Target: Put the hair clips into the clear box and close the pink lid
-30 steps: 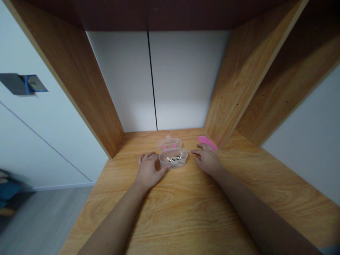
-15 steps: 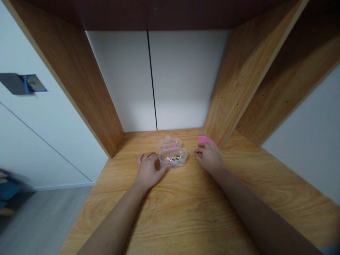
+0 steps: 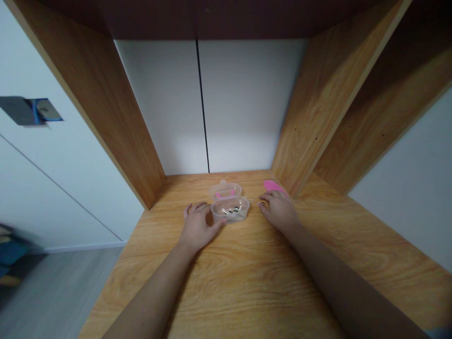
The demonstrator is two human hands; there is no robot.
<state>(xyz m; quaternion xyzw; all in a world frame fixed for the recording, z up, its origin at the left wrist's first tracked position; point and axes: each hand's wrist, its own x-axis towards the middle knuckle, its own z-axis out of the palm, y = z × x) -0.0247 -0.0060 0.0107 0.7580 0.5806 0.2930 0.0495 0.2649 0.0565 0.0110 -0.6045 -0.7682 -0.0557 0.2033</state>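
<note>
Steadily, a wood-grain desk (image 3: 226, 282) is supporting both forearms as two bare hands are flanking a small plastic container. The left hand (image 3: 197, 228) is lying spread around the container's near left side, its thumb resting against the front wall. The right hand (image 3: 279, 212) is hovering just off the container's opposite end, fingers curling toward the thumb; whether they are pinching anything is impossible to tell, as a tiny pale spot at the tips is showing too small to read. The clear oval container (image 3: 229, 219) is standing upright and open between the hands, nearer the left. Behind it, beyond both hands, its see-through lid (image 3: 225, 187) is lying folded back, showing a pink handle (image 3: 232, 192). A flat pink piece (image 3: 272, 186) is lying just behind the right hand, partly hidden by it. Inside the container, right of the left thumb, shiny metal pieces (image 3: 233, 210) are lying in a loose heap. Good handling is likely calling for light left-hand pressure, avoiding tipping or squeezing the thin wall, and for precise fingertip work on the right.
</note>
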